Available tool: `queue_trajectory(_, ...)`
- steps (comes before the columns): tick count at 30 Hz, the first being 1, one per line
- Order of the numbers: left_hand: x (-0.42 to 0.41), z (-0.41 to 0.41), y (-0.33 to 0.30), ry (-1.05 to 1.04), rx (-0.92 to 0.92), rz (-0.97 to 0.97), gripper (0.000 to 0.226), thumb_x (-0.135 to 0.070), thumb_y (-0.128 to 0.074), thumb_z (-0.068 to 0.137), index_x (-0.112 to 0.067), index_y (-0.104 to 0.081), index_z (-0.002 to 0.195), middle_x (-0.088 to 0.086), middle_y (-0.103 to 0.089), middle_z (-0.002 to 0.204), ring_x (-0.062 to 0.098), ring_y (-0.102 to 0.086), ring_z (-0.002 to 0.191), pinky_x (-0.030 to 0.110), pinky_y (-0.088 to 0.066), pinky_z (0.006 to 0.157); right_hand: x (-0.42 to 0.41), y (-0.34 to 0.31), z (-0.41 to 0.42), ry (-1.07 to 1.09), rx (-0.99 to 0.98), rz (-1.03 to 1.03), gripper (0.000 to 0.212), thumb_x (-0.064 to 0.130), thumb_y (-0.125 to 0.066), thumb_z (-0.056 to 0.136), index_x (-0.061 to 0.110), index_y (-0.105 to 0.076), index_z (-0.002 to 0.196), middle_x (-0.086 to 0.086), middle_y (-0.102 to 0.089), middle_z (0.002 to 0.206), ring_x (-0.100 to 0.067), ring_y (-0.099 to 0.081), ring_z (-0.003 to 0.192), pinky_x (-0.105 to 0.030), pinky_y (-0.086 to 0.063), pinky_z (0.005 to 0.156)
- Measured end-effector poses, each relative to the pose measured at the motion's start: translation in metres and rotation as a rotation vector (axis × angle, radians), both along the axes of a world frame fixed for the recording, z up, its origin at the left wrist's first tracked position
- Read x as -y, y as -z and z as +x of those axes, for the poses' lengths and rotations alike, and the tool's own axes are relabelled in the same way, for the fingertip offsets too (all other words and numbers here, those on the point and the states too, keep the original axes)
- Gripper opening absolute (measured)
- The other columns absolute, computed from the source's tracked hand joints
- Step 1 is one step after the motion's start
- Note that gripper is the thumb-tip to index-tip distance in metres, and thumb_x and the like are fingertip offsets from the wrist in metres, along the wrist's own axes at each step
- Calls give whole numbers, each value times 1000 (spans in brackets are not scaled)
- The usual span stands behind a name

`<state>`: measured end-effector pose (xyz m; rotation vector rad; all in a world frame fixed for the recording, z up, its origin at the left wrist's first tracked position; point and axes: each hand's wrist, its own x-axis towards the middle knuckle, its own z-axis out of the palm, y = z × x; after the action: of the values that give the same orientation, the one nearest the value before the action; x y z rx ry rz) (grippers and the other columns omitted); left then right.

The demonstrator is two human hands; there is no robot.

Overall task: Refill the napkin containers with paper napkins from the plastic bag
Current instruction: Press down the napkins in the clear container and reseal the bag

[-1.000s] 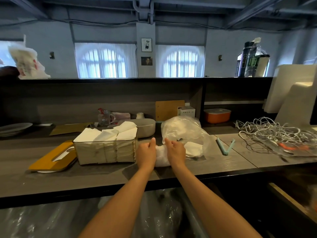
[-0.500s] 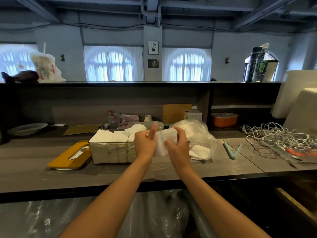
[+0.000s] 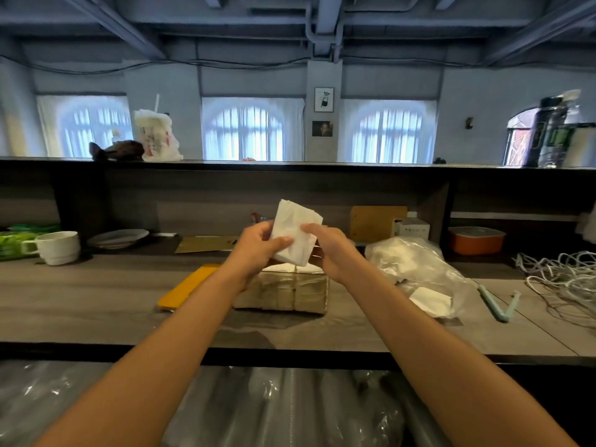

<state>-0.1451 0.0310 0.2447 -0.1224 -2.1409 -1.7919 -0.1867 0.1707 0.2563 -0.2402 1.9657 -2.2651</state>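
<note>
A stack of white paper napkins (image 3: 295,232) is held upright between both hands, above the clear napkin container (image 3: 283,293). My left hand (image 3: 258,250) grips its left side with the thumb across the front. My right hand (image 3: 332,250) holds its right edge with curled fingers. The container on the counter is packed with folded napkins, and my hands hide part of its top. To the right lies the crumpled clear plastic bag (image 3: 409,266) with a few white napkins (image 3: 432,301) inside.
A yellow lid (image 3: 187,287) lies left of the container. A white cup (image 3: 59,246) and a plate (image 3: 117,237) stand at the left. An orange box (image 3: 475,241), tangled white cables (image 3: 564,279) and a pale blue clip (image 3: 500,306) are at the right. The wooden counter (image 3: 80,301) has a raised back shelf.
Both hands lifted the napkin stack from beside the bag and brought it left and up over the container. The view has shifted to the left.
</note>
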Motion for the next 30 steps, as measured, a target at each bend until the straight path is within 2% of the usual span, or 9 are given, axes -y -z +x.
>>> queue_trajectory(2,18,-2,-2,-48,0,-56,31,-19,-63,97,-17,-59,127,0,-67,115,17,-65,102,32,-59,80,15,-5,-3,-21,4,66,23,17,-63,95,11,-52,114,-4,-62,98,-20,-63,87,-32,-57,75)
queue_trajectory(5,44,-9,0,-200,-18,-151,18,-29,-51,103,-20,-65,105,3,-68,103,19,-65,96,32,-56,80,33,-10,-19,53,3,126,23,16,-59,97,13,-49,117,-5,-59,106,-21,-59,90,-35,-53,79)
queue_trajectory(9,78,-24,10,-329,78,-258,41,-42,-33,106,-17,-61,90,7,-66,97,23,-61,94,37,-48,85,50,-13,-44,136,-3,292,33,19,-56,99,11,-46,130,-9,-54,115,-25,-57,101,-33,-52,81)
queue_trajectory(13,93,-34,22,-220,169,-319,57,-52,-24,105,-13,-63,123,5,-67,110,19,-64,100,42,-49,96,69,-13,-56,52,56,326,26,10,-54,99,1,-49,123,-17,-60,107,-31,-61,110,-37,-55,92)
queue_trajectory(16,93,-38,23,-230,161,-432,59,-54,-19,105,-18,-56,132,6,-64,117,22,-61,106,39,-45,96,88,-7,-58,12,98,281,30,4,-53,98,-2,-51,127,-18,-61,113,-30,-62,108,-37,-55,85)
queue_trajectory(19,98,-46,25,-291,104,-297,56,-57,-17,104,-25,-59,122,6,-65,118,23,-64,102,45,-49,98,102,-1,-57,-19,116,341,29,4,-52,99,-1,-52,128,-16,-58,115,-30,-59,107,-37,-52,87)
queue_trajectory(21,103,-49,26,-336,72,-167,51,-56,-17,104,-27,-59,111,6,-67,111,20,-67,91,42,-53,90,106,4,-57,-50,112,453,32,5,-52,99,0,-50,131,-14,-56,111,-28,-59,103,-35,-53,87)
queue_trajectory(25,104,-51,30,-294,53,-148,53,-51,-20,106,-19,-59,123,7,-66,113,18,-68,91,38,-54,90,111,8,-60,-130,11,622,35,0,-48,98,-3,-51,133,-10,-55,97,-16,-57,74,-27,-54,68)
queue_trajectory(30,107,-54,31,-295,33,-66,40,-44,-25,107,-23,-58,103,5,-65,110,21,-64,94,36,-54,84,118,-3,-64,-60,-39,753,19,7,-44,102,4,-54,118,-8,-41,80,-14,-36,62,-21,-26,50)
